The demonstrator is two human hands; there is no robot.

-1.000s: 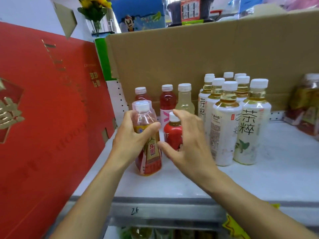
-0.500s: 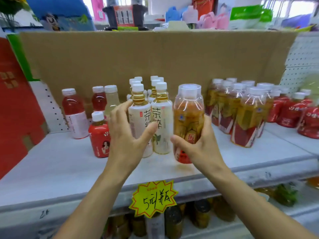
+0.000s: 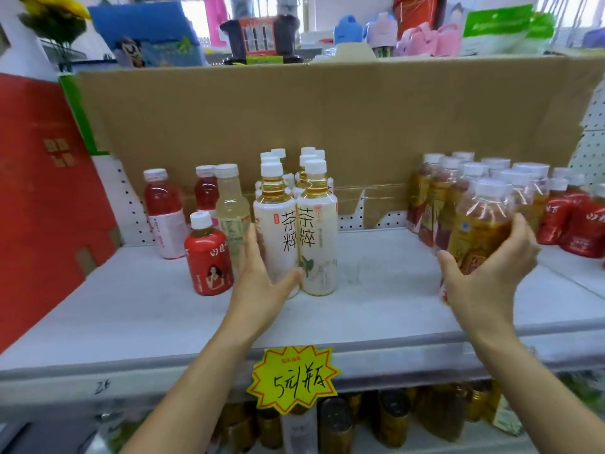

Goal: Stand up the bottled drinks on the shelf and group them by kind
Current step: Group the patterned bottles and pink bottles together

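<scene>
Right hand (image 3: 487, 273): grasps amber plastic tea bottle (image 3: 481, 231), at its group.
Left hand (image 3: 262, 273): flat against white-labelled tea bottle (image 3: 278, 231).
Undone: small red plastic bottle (image 3: 209, 257) beside it, likely unsorted.

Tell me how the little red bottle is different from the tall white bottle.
The red bottle is short and squat; the white bottle is tall and slim. The red bottle's label shows a person; the white bottle's has big black writing. Both stand upright with white caps.
</scene>
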